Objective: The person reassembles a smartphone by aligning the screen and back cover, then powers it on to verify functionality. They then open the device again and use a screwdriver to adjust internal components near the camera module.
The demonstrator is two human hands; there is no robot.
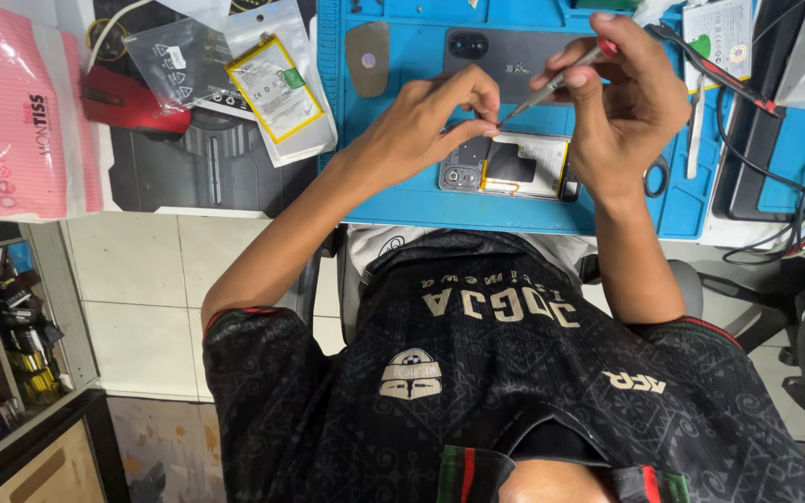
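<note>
An opened phone (512,166), with its battery and inner boards showing, lies on a blue work mat (402,200). My right hand (628,102) grips a thin screwdriver (552,88) with a red end, its tip slanting down to the phone's upper edge. My left hand (430,119) hovers over the phone's left part. Its thumb and fingertips are pinched together right at the tool's tip; whether something tiny is between them is hidden. The phone's dark back cover (505,51) lies just beyond, partly behind both hands.
A bagged spare battery (277,88), a red object (132,101) and a pink tissue pack (20,112) lie left of the mat. A grey pick (367,58) rests on the mat. Scissors (656,175) and cables (794,200) are at the right. Shelves (11,326) stand lower left.
</note>
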